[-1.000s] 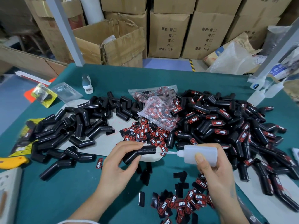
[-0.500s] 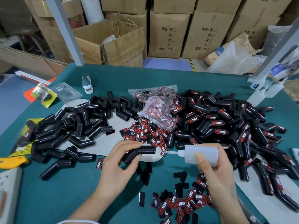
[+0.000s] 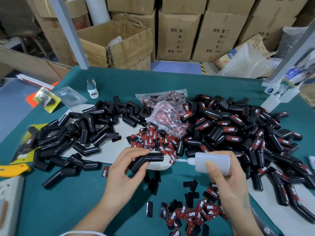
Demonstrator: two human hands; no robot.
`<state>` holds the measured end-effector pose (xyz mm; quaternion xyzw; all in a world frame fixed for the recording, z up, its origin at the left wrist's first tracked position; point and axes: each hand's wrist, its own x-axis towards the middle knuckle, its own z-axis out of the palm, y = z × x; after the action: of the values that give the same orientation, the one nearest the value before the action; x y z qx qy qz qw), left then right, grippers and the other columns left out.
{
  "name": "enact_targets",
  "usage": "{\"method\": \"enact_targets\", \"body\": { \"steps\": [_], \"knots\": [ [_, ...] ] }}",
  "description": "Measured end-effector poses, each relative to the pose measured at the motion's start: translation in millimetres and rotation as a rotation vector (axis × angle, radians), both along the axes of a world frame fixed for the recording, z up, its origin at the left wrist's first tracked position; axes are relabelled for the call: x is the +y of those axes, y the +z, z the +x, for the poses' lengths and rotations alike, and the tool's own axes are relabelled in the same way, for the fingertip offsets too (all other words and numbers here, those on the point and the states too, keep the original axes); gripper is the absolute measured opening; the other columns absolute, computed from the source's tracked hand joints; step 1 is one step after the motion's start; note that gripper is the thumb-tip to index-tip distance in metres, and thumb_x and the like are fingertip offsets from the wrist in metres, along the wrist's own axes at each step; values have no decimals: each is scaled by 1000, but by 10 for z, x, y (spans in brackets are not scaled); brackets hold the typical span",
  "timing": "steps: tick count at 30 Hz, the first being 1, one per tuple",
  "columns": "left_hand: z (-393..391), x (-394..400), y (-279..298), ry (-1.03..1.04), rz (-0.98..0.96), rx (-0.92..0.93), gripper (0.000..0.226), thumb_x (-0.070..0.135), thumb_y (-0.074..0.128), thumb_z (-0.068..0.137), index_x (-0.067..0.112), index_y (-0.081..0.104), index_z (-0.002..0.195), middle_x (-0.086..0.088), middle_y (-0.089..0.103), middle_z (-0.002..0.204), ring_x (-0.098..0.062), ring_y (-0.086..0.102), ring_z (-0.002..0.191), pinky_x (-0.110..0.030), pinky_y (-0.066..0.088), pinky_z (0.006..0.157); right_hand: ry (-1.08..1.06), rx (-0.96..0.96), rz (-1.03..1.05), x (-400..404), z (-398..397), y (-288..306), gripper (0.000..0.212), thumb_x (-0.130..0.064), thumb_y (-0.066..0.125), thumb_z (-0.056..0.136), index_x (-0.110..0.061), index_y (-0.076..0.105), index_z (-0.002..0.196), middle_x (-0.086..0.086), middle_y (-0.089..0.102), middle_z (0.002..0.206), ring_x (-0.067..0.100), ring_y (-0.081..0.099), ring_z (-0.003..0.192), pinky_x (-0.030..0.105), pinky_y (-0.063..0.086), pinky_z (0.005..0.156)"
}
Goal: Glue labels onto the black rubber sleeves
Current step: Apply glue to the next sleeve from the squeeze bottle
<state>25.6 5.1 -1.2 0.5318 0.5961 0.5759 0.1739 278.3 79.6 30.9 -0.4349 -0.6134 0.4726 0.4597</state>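
Note:
My left hand [image 3: 124,176] grips a bent black rubber sleeve [image 3: 146,161] above the green table [image 3: 68,201]. My right hand [image 3: 228,183] holds a translucent glue bottle [image 3: 213,161] on its side, its thin nozzle pointing left at the sleeve's open end. Unlabelled sleeves [image 3: 81,132] lie heaped at the left. Sleeves bearing red labels [image 3: 238,133] are piled at the right. Loose red-and-black labels [image 3: 153,142] lie scattered just beyond my hands, and more labels [image 3: 192,213] lie near the front edge.
A clear bag of labels [image 3: 163,113] sits mid-table. A small white bottle [image 3: 92,89] stands at the back left, near a yellow blister pack [image 3: 46,100]. A yellow tool [image 3: 12,169] lies at the left edge. Cardboard boxes [image 3: 179,34] stand behind the table.

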Motion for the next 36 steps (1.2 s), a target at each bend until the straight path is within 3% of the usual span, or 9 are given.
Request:
{"method": "enact_targets", "body": {
  "steps": [16,23,33,36],
  "knots": [
    [-3,9,-11,-12,9,11,36,9,72,89,34,72,114,11,69,115,-18,66,114,-22,49,98,-20,-11,-2,3,6,4,35,-55,67,85,-30,65,109,-4,69,99,5,63,80,18,51,69],
    [-6,5,-7,-19,4,-4,26,25,68,92,35,72,115,10,69,116,-20,66,115,-24,49,100,-19,-2,3,5,8,-1,35,-54,67,85,-29,65,110,-5,70,99,3,63,80,16,51,68],
    [0,4,3,-17,7,18,25,24,69,91,34,72,114,10,70,117,-19,66,115,-25,49,101,9,-9,11,-2,-14,9,29,-53,67,85,-33,65,106,-6,70,99,2,63,79,14,51,68],
    [3,9,-6,-12,4,27,29,14,73,90,31,73,113,10,70,116,-19,66,115,-25,49,100,8,-3,17,-2,-21,16,28,-52,67,86,-32,65,105,-5,70,97,1,63,79,14,50,68]
  ]
}}
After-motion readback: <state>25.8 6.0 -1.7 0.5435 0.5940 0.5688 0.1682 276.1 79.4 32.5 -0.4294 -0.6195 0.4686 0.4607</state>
